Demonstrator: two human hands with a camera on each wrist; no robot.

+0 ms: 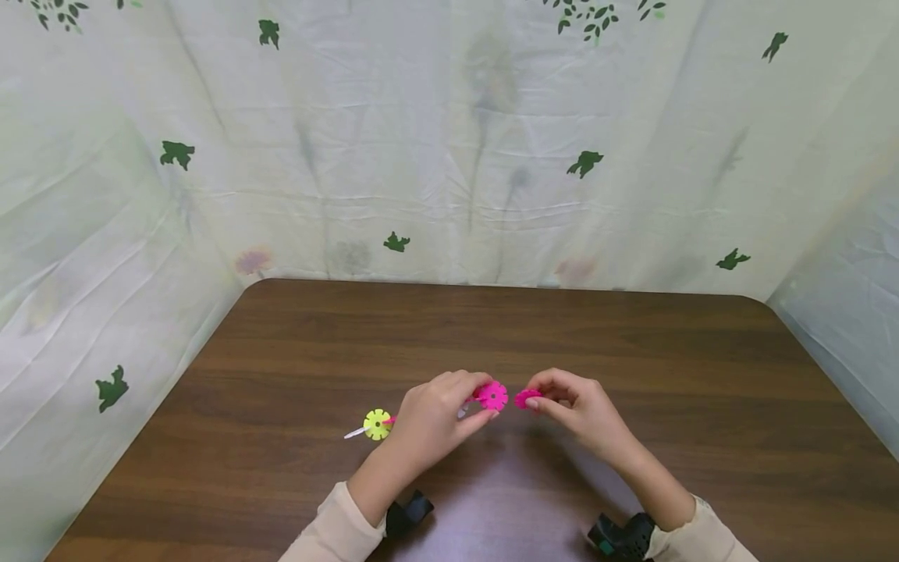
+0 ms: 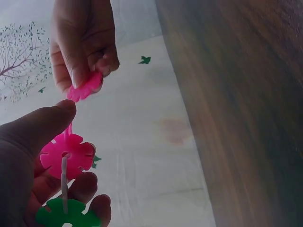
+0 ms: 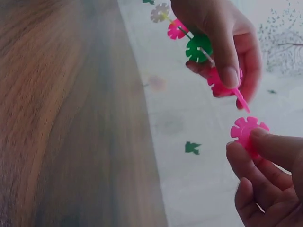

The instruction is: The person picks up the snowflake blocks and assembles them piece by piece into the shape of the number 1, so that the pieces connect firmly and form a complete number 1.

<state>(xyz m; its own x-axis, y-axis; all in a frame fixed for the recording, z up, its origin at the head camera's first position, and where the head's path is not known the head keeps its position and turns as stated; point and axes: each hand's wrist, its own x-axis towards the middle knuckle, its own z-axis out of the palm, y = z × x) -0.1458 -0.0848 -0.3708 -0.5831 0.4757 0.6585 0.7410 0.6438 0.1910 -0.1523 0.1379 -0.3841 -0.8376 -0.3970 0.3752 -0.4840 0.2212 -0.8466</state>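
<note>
My left hand pinches a chain of notched plastic linking discs near its right end. A pink disc stands at that end, facing the head view. Behind the hand a yellow disc and a white disc trail to the left. In the right wrist view a green disc also shows along the chain. Between thumb and fingers my right hand pinches a single pink disc. In the head view a small gap separates it from the chain's end. The left hand covers the middle of the chain.
Both hands are over a brown wooden table. Behind it hangs a pale curtain with green leaf-like prints. Black wrist devices show below the left wrist and the right wrist.
</note>
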